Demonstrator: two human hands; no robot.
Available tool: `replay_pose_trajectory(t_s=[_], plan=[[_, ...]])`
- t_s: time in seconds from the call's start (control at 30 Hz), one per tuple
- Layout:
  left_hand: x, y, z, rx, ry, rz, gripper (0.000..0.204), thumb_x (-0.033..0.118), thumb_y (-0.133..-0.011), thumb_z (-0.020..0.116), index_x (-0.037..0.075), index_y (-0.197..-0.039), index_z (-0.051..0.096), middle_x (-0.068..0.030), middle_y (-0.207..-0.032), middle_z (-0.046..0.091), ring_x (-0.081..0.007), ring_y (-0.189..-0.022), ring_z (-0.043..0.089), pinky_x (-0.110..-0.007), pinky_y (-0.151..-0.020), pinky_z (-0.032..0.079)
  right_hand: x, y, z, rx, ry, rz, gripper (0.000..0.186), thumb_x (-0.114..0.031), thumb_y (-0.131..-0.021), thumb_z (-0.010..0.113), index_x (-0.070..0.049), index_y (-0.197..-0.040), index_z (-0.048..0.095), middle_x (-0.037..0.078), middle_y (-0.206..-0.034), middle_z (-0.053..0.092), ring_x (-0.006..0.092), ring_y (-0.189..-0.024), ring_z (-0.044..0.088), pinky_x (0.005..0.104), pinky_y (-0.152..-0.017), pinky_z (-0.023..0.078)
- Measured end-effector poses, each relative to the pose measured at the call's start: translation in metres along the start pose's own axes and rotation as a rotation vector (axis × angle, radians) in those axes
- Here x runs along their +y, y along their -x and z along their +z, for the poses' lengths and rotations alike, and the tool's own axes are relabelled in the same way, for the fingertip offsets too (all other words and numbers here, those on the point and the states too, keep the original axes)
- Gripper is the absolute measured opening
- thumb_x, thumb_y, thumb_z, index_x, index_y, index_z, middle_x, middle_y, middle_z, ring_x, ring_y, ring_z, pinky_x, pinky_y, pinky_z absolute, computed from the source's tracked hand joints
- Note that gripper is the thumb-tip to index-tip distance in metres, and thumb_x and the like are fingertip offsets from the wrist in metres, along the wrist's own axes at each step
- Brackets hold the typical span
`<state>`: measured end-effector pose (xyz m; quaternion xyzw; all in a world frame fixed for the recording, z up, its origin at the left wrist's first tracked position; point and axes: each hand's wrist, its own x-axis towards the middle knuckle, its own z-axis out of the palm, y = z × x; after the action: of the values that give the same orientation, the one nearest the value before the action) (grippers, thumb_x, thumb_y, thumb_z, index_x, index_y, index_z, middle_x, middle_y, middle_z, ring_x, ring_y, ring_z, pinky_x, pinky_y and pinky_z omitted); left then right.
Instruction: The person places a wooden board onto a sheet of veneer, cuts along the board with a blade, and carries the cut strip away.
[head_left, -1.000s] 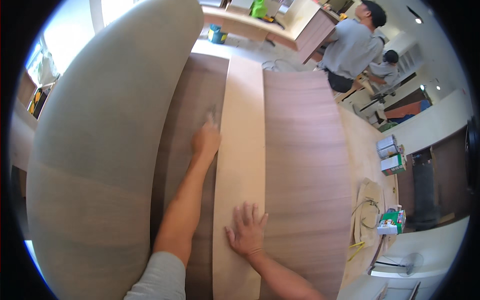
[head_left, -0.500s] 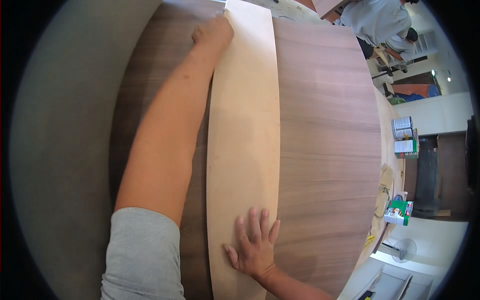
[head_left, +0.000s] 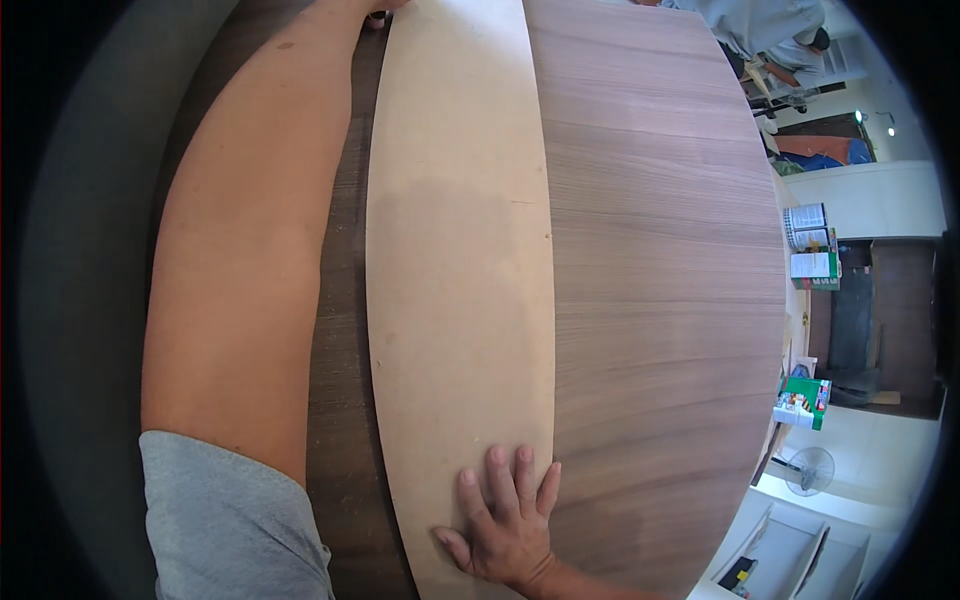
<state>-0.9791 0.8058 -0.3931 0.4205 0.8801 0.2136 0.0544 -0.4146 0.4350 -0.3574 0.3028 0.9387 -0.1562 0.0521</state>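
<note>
A long pale wooden strip (head_left: 460, 300) runs lengthwise over a brown wood-grain sheet (head_left: 665, 300). My right hand (head_left: 505, 530) lies flat on the strip's near part, fingers spread. My left forearm stretches up alongside the strip's left edge, with my left hand (head_left: 376, 10) at the top edge of the picture, mostly cut off. Its fingers are bent around a small dark thing beside the strip that I cannot make out. A darker stretch of sheet (head_left: 340, 380) shows between forearm and strip.
At top right, two people (head_left: 760, 30) in grey shirts work at a bench. Paint tins (head_left: 806, 224) and green-white cartons (head_left: 800, 402) stand along the right side. A fan (head_left: 810, 470) and white cabinets (head_left: 840, 555) are at lower right. A large dark surface (head_left: 90, 300) borders the left.
My view has moved closer over the boards. My left hand has moved farther up along the strip to the picture's top edge. My right hand stays spread on the strip.
</note>
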Motion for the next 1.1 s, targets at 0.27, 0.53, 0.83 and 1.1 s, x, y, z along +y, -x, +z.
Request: replay_pose_trajectory(t_s=[0.27,0.53,0.83,1.1], plan=[[0.004,0.011,-0.002,-0.006,0.034,0.062,0.032,0.007,-0.092,0.055,-0.007,-0.113,0.075,-0.0287,-0.102,0.076,-0.0402,-0.093,0.076,-0.049,-0.081,0.06,-0.002,-0.001,-0.001,0.024,-0.004,-0.022,0.08,-0.059,-0.097,0.063,-0.005,-0.154,0.049,0.035,-0.165,0.031,0.0608,-0.156,0.018,0.0792,-0.118,0.005],[0.017,0.061,-0.035,-0.161,0.186,-0.018,0.041,0.014,-0.099,0.049,-0.007,-0.132,0.06,-0.0263,-0.115,0.075,-0.037,-0.071,0.076,-0.048,-0.061,0.061,-0.006,-0.002,-0.005,0.023,-0.01,0.007,0.076,-0.056,-0.094,0.067,-0.013,-0.156,0.053,0.029,-0.168,0.031,0.0575,-0.156,0.02,0.083,-0.114,0.011],[0.032,0.178,-0.056,-0.193,0.142,-0.121,0.062,0.019,-0.1,0.051,0.001,-0.158,0.039,-0.0279,-0.141,0.065,-0.0421,-0.132,0.063,-0.054,-0.113,0.047,-0.012,0.0,-0.007,0.107,0.032,-0.029,0.079,-0.051,-0.094,0.067,-0.013,-0.16,0.047,0.028,-0.169,0.028,0.0577,-0.156,0.02,0.0842,-0.112,0.016],[0.057,0.319,-0.091,-0.288,0.032,-0.167,0.075,0.013,-0.1,0.05,0.003,-0.168,0.02,-0.0289,-0.135,0.068,-0.0439,-0.126,0.067,-0.055,-0.109,0.05,-0.02,0.003,-0.012,0.171,0.061,-0.043,0.076,-0.049,-0.097,0.063,-0.011,-0.16,0.043,0.028,-0.17,0.027,0.057,-0.156,0.019,0.0848,-0.113,0.016]])
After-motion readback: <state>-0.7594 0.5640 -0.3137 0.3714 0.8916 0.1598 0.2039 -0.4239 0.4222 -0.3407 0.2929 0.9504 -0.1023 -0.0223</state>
